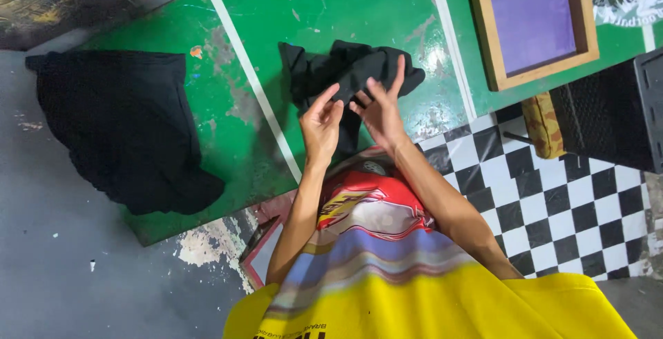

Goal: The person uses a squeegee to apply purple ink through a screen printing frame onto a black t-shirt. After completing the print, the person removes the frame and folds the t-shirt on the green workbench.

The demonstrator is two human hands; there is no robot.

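Both hands are raised together over the green painted table [331,7], close in front of the person's chest. The left hand [321,126] stands with its fingers straight and loosely spread, holding nothing. The right hand [378,107] sits just beside it, fingers long and parted, the tips of the two hands almost meeting. The right fingertips overlap the crumpled black garment [349,69] that lies bunched on the table just beyond the hands; from this angle I cannot tell whether they actually pinch the cloth or only hover in front of it. That garment sits between two white painted lines, roughly mid-table. Well apart to the left, a second black garment [121,125] is spread flatter and hangs over the table's near edge. At the far right a wooden frame [483,42] with a purple panel inside rests on the green surface. Near it on the right, a black mesh crate [611,114] stands over a black-and-white chequered surface [552,208], with a mustard patterned pouch [542,123] tucked against the crate's left side. The person's yellow printed shirt [414,297] fills the near edge of the view.
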